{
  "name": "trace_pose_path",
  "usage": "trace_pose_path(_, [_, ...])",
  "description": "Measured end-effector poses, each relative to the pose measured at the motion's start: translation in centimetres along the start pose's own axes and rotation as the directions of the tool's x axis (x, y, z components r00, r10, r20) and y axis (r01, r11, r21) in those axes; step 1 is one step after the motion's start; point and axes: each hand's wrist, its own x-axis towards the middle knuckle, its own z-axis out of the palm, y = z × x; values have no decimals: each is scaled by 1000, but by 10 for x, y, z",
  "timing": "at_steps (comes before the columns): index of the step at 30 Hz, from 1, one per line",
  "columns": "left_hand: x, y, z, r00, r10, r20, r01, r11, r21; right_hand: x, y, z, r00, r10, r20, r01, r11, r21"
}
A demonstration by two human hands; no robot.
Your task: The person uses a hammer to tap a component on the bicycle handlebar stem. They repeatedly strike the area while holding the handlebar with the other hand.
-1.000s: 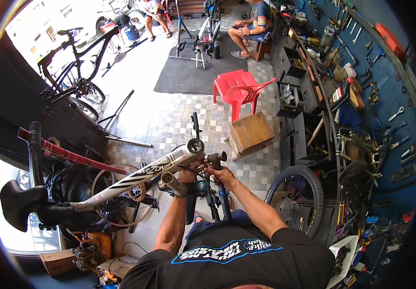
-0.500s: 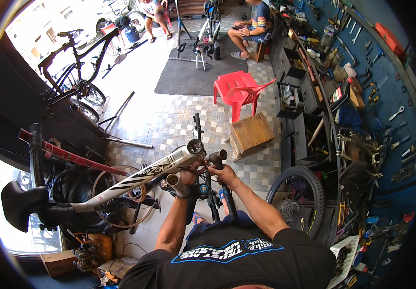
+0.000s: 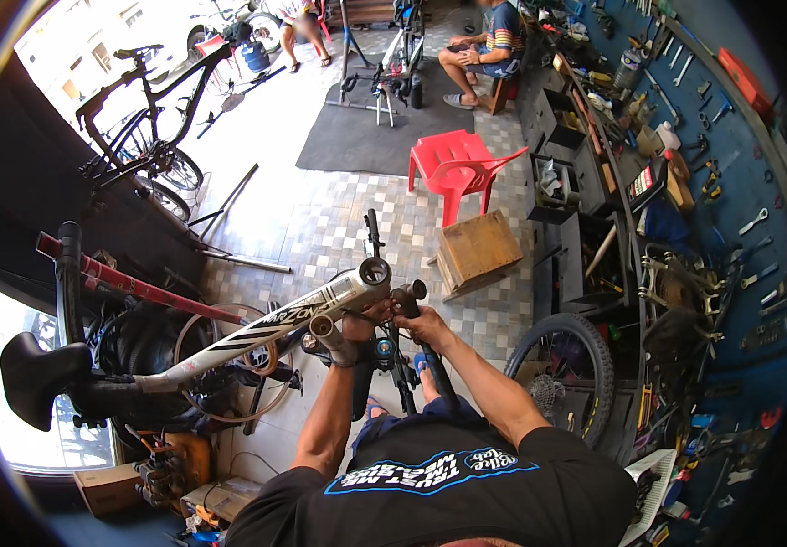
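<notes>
A silver bicycle frame (image 3: 266, 333) with black stripes slants across in front of me, its open head tube (image 3: 374, 271) toward the middle. Below it, a grey tube end (image 3: 322, 326) partly covers my left hand (image 3: 357, 326). The fingers of that hand are closed beside the head tube; what they grip is hidden. My right hand (image 3: 424, 326) is closed around the upper part of a black bar (image 3: 437, 369), close to my left hand. Between my forearms are dark bicycle parts, including a round blue-centred cap (image 3: 383, 346). A black saddle (image 3: 36, 378) sits at the frame's left end.
A wooden box stool (image 3: 477, 253) and a red plastic chair (image 3: 452, 169) stand ahead. On the right are a wheel (image 3: 565, 378), open drawers and a tool wall (image 3: 730, 173). A seated person (image 3: 489, 55) is at the back; bicycles stand at the left.
The view has shifted slightly, so the surroundings sit a little differently. My hands stay together at nearly the same place, with only small finger movement.
</notes>
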Motion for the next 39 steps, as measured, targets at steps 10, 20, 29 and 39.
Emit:
trace_pose_path(10, [-4, -13, -2, 1000, 8, -22, 3, 899, 438, 0, 4, -6, 1000, 23, -4, -23, 999, 35])
trace_pose_path(20, [-13, 15, 44, 995, -39, -91, 69, 937, 344, -23, -14, -51, 988, 146, 49, -152, 977, 151])
trace_pose_path(29, [-10, -3, 19, 997, 66, -45, -53, 965, 257, -28, 43, -94, 966, 256, 27, -254, 937, 239])
trace_pose_path(39, [-12, 4, 25, 998, 2, -67, 9, 986, 166, -36, 123, -141, 836, 531, 140, -465, 549, 695])
